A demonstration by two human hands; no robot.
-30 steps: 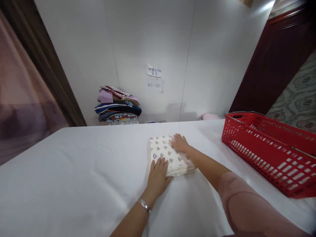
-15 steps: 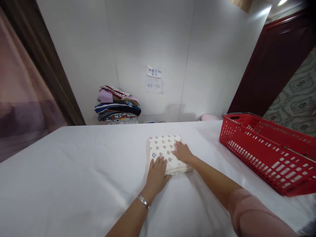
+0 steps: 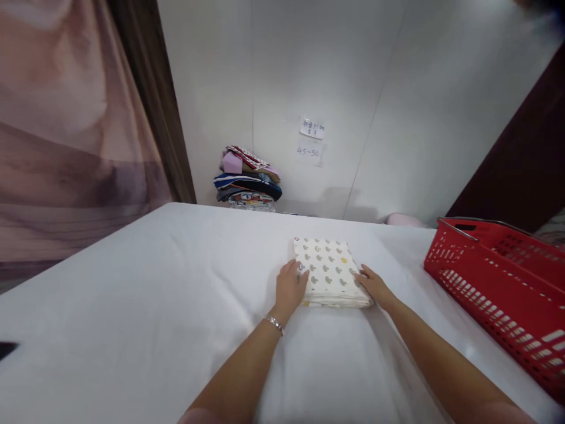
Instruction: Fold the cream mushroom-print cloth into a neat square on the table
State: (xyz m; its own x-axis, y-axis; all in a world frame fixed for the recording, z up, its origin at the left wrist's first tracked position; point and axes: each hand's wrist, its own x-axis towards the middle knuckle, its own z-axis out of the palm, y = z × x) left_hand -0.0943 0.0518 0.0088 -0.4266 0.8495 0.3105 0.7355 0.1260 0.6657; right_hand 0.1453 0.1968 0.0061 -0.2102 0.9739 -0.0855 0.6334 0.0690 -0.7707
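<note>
A folded white cloth (image 3: 326,265) with a grey mushroom-like print and a few coloured motifs lies flat on the white-covered table. Its layers show along the near edge. My left hand (image 3: 290,288) grips the cloth's left edge, thumb on top and fingers along the side. At the opposite edge my right hand (image 3: 375,287) holds the cloth in the same way, its thumb over the print. The undersides of both hands are hidden. A silvery bracelet circles my left wrist.
To the right stands a red plastic basket (image 3: 494,288) with metal handles. A pile of folded fabrics (image 3: 249,179) rises behind the table's far edge, by the wall. Handwritten paper signs (image 3: 311,141) hang on that wall. A pinkish curtain (image 3: 75,135) hangs at left.
My hands have gone from lying flat on top of the cloth to holding its left and right edges. The view has turned left, so things appear further right.
</note>
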